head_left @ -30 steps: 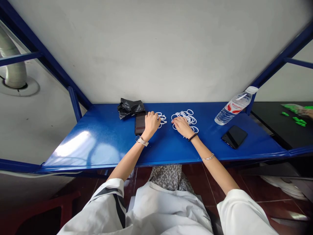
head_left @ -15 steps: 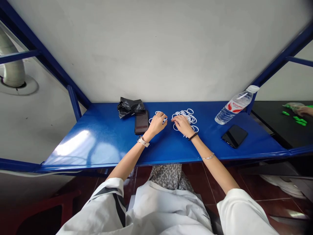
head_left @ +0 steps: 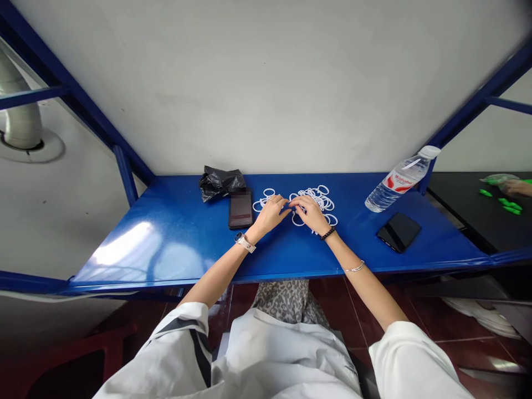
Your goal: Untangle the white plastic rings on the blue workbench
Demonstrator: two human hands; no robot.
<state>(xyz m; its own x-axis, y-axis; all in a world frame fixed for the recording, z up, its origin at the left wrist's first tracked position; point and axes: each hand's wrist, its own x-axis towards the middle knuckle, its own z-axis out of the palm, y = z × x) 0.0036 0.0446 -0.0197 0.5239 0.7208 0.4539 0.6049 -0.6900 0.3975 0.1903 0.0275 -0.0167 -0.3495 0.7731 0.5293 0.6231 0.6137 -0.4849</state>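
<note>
My left hand (head_left: pixel 272 215) is over the blue table, its thumb apart from its fingers, and its fingertips meet those of my right hand. A few white rings (head_left: pixel 269 192) lie behind and beside it. My right hand (head_left: pixel 311 215) rests at the near left side of a pile of white rings (head_left: pixel 326 202). Its fingers are bent in and seem to pinch a white ring at the pile's left edge; the fingertips partly hide it. One more white ring (head_left: pixel 296 221) lies under the right thumb.
A phone (head_left: pixel 240 209) lies left of my left hand, with a crumpled black plastic bag (head_left: pixel 220 182) behind it. On the right are a water bottle (head_left: pixel 401 180) and a black phone (head_left: pixel 399 232). Another person's hand (head_left: pixel 521 187) is by green pieces (head_left: pixel 511 206) on a neighbouring black table.
My left hand has moved right, away from the left rings, and its fingertips now meet my right hand's. My right hand and the rings at its fingers have shifted slightly left.
</note>
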